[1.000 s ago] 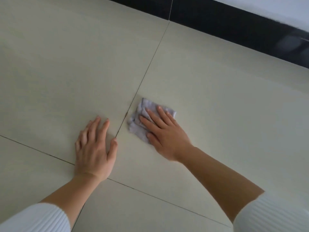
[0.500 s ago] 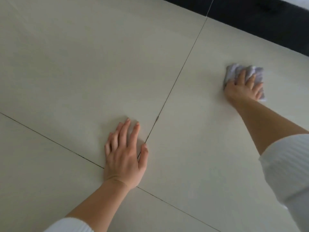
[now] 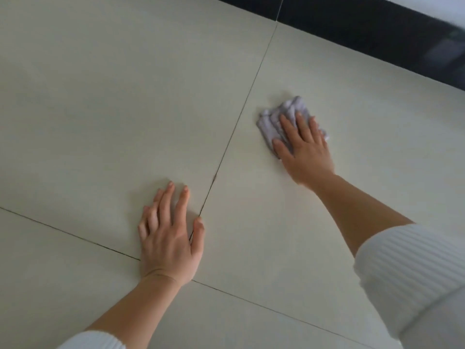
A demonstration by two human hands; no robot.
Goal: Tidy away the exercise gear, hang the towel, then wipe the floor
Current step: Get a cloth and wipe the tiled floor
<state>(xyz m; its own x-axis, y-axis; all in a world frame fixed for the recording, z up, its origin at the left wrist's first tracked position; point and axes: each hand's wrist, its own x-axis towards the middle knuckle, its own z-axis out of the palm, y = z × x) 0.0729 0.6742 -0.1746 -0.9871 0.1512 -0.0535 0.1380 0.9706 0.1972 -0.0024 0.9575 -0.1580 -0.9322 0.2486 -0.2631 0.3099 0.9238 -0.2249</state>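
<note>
right hand (image 3: 305,149) pressed flat on a crumpled pale lilac cleaning cloth (image 3: 284,119), at about 2 o'clock from frame centre. fingers (image 3: 286,125) spread apart, laid over the cloth, not curled round it; palm and heel toward 5 o'clock. cloth bunched in folds, sticking out past the fingertips toward 11 o'clock, lying on the tiled floor (image 3: 100,96).

left hand (image 3: 171,238) flat on the floor at about 7 o'clock from centre, empty, fingers slightly apart, thumb out toward 3 o'clock. thumb tip touching the grout line (image 3: 241,114) that runs from 1 o'clock down to 7 o'clock. heel of the hand over the crossing with a second grout line (image 3: 63,231) running 9 o'clock to 5 o'clock.

hands well apart, cloth on the tile to the 3 o'clock side of the long joint, near it but not touching.

white ribbed sleeve (image 3: 407,270) pushed up the right forearm at 4 o'clock; second white cuff (image 3: 93,340) at the bottom edge, 7 o'clock. dark glossy skirting band (image 3: 364,34) along the top edge at 1 o'clock, where floor meets wall. tiles pale cream, matte.
</note>
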